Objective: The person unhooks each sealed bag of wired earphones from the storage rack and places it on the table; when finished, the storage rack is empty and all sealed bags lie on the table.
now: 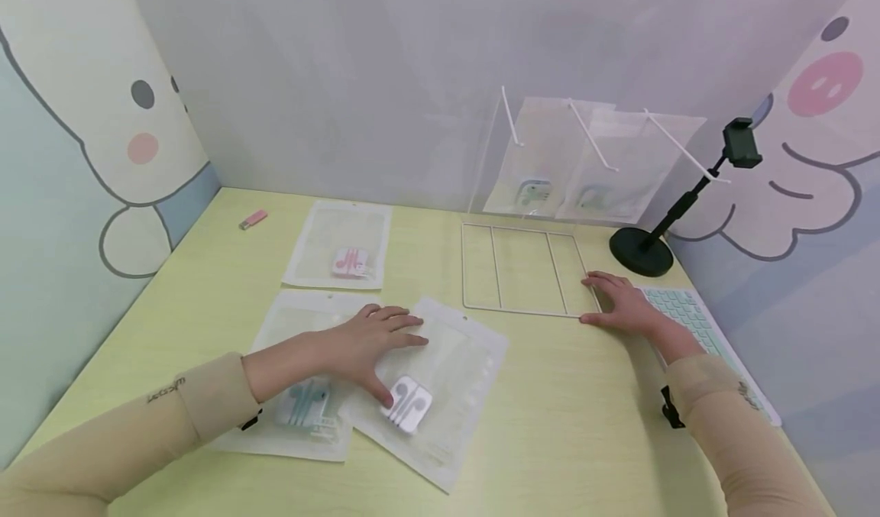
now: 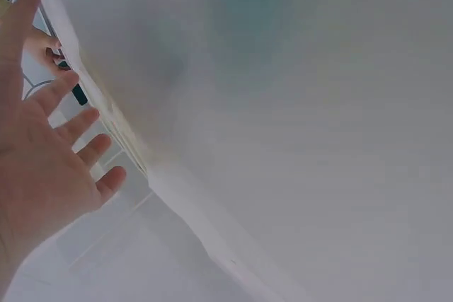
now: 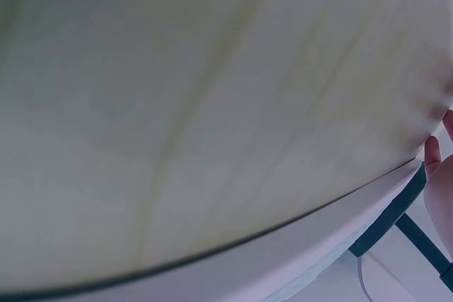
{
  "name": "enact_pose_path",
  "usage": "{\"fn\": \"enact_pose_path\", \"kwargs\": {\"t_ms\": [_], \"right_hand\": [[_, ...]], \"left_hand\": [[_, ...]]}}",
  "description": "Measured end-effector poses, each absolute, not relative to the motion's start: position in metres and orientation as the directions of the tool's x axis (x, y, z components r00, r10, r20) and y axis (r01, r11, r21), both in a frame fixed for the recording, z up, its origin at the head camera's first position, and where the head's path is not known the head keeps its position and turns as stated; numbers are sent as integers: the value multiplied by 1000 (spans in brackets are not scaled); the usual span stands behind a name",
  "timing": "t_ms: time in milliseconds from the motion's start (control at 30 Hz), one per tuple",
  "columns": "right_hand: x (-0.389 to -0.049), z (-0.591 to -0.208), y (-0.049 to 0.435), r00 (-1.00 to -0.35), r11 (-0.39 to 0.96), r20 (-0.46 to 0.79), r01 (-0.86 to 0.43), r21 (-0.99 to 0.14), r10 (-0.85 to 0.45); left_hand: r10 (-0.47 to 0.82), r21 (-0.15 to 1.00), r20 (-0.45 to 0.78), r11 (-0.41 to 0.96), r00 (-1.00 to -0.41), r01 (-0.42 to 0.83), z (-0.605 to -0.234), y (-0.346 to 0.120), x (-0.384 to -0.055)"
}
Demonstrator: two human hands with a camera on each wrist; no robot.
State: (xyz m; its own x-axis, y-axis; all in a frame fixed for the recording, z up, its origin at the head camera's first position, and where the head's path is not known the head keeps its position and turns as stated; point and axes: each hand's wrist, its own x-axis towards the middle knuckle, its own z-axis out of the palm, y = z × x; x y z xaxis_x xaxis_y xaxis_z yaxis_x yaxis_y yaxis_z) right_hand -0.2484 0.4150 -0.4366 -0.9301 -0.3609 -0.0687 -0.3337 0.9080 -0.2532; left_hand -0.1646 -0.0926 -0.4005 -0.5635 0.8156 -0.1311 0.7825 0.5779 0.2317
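My left hand (image 1: 371, 341) is spread over a clear-fronted zip bag (image 1: 461, 357) with white earphones in a case (image 1: 410, 404); the thumb tip is at the case. In the left wrist view the fingers of that left hand (image 2: 53, 153) stand apart. Partly under this bag lies a second bag (image 1: 275, 433) with blue-green earphones (image 1: 302, 404). My right hand (image 1: 622, 305) rests at the right edge of a white wire display rack (image 1: 498, 273), thumb and fingers apart. Only part of the right hand (image 3: 440, 182) shows in the right wrist view.
Two bags (image 1: 536, 150) hang on the rack's hooks (image 1: 593, 139). Another bag (image 1: 330, 234), with pink earphones (image 1: 351, 262), lies behind the left hand. A pink USB stick (image 1: 254, 219) is at the back left. Right of the rack stand a black phone holder (image 1: 642, 250) and a keyboard (image 1: 687, 318).
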Motion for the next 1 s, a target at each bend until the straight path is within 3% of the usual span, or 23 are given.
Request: {"fn": "enact_pose_path", "kwargs": {"t_ms": [133, 633, 1000], "right_hand": [[-248, -435, 414, -931, 908, -71, -331, -256, -359], [-249, -438, 419, -926, 899, -43, -353, -259, -376], [-249, -439, 418, -926, 900, -19, -362, -242, -377]], "left_hand": [[823, 260, -174, 567, -540, 781, -402, -92, -168], [661, 262, -264, 750, -702, 608, -395, -96, -145], [647, 269, -196, 758, -737, 594, -401, -99, -137]]}}
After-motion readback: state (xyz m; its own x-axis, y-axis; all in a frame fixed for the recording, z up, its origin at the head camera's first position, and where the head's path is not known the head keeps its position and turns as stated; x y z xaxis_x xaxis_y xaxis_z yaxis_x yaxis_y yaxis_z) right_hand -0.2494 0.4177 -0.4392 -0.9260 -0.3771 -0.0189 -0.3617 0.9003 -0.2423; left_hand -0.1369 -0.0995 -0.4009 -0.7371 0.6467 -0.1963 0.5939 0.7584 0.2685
